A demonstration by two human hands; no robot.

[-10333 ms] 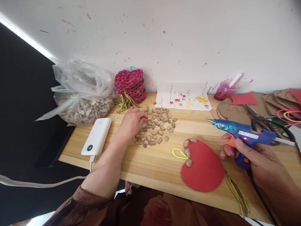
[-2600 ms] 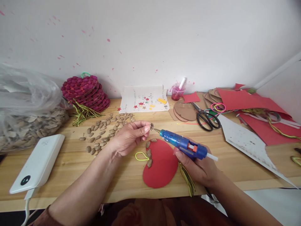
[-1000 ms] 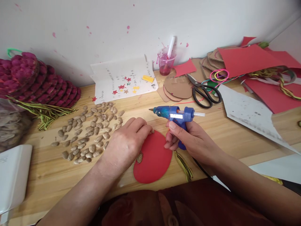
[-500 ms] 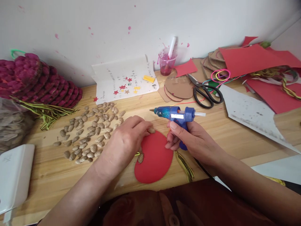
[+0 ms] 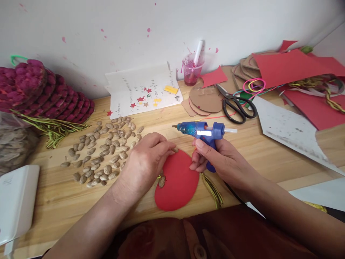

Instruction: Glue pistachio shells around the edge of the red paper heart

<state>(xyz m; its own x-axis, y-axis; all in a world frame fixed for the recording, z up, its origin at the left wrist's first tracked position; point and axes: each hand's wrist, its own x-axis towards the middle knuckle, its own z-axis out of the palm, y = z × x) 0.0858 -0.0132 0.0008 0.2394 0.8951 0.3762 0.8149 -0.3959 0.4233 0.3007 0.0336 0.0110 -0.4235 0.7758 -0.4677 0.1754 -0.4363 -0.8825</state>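
My right hand (image 5: 218, 156) is wrapped round the handle of a blue hot glue gun (image 5: 198, 130), whose nozzle points left and whose clear glue stick juts out behind. The fingers of my left hand (image 5: 151, 154) are closed on a peanut shell half (image 5: 175, 149) at the top edge of a red oval card (image 5: 179, 183). Another peanut shell half (image 5: 161, 181) sits on the card's left side, below my left hand. A yellow-green and black tassel (image 5: 212, 189) sticks out from the card's right edge.
Several loose peanut shells (image 5: 107, 169) lie to the left. Behind are a paper with stars (image 5: 124, 93), a pink-stained cup (image 5: 192, 70), scissors (image 5: 237, 108) and cardboard discs (image 5: 207, 102). A magenta pinecone-like craft (image 5: 54, 90) and a white box (image 5: 18, 201) stand at left.
Almost nothing differs. My left fingertips have come down a little over the shell at the card's top edge, and the glue gun is held in nearly the same place.
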